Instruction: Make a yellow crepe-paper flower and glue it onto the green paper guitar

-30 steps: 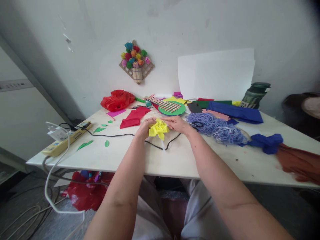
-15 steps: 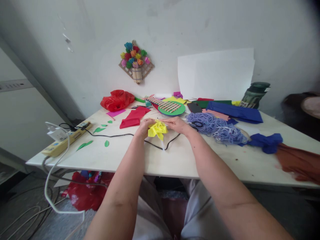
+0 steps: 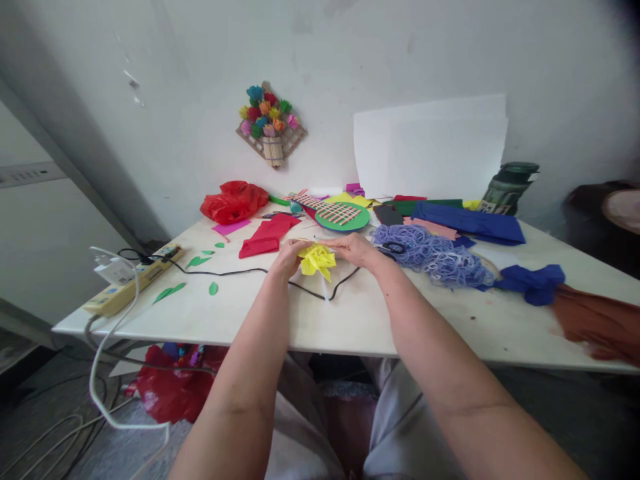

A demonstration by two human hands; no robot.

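A crumpled yellow paper flower (image 3: 318, 261) is between my two hands above the middle of the table. My left hand (image 3: 289, 257) is closed at its left edge, with the fingers partly hidden behind the petals. From the other side, my right hand (image 3: 354, 249) pinches its upper right edge, fingers pointing left. Below the petals a thin whitish stick (image 3: 326, 291) shows; I cannot tell whether it belongs to the flower. A black cord (image 3: 306, 289) runs across the table beneath my hands.
At left lie a power strip (image 3: 113, 293) and green paper leaves (image 3: 213, 288). Behind my hands are red paper (image 3: 265, 239) and a green guitar-shaped craft (image 3: 345, 216). Scissors (image 3: 393, 247), tangled purple yarn (image 3: 430, 257), blue paper (image 3: 470, 223) and a dark bottle (image 3: 510, 189) are on the right.
The yellow flower has turned slightly and shifted a little to the right between my hands. My hands stay almost in the same place.
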